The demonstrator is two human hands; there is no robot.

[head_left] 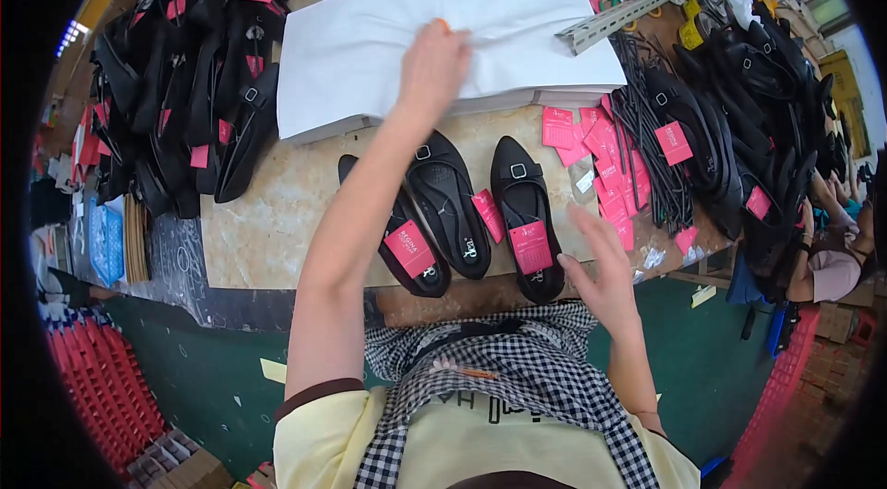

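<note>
White tissue sheets [370, 55] pinched by left hand [432, 64] | right hand [605, 272] spread wide, empty | risk: several sheets lift together, sweeping pink tags [601, 152] at 3 o'clock off tabletop [268, 212].

We note beige stone-look worktable [277, 212], front edge worn. Lying directly on it: thick stack of white tissue paper sheets [370, 55] at centre rear; three black flat buckle shoes with pink hang tags [462, 212] side by side near front edge; heap of black flat shoes [185, 83] at left end; second heap of black shoes [739, 120] at right end; loose pink paper tags [605, 152] scattered between paper stack and right heap; bundle of black cords [651, 147] just beside tags; slotted grey metal rail [614, 20] resting on paper stack's right corner.
</note>
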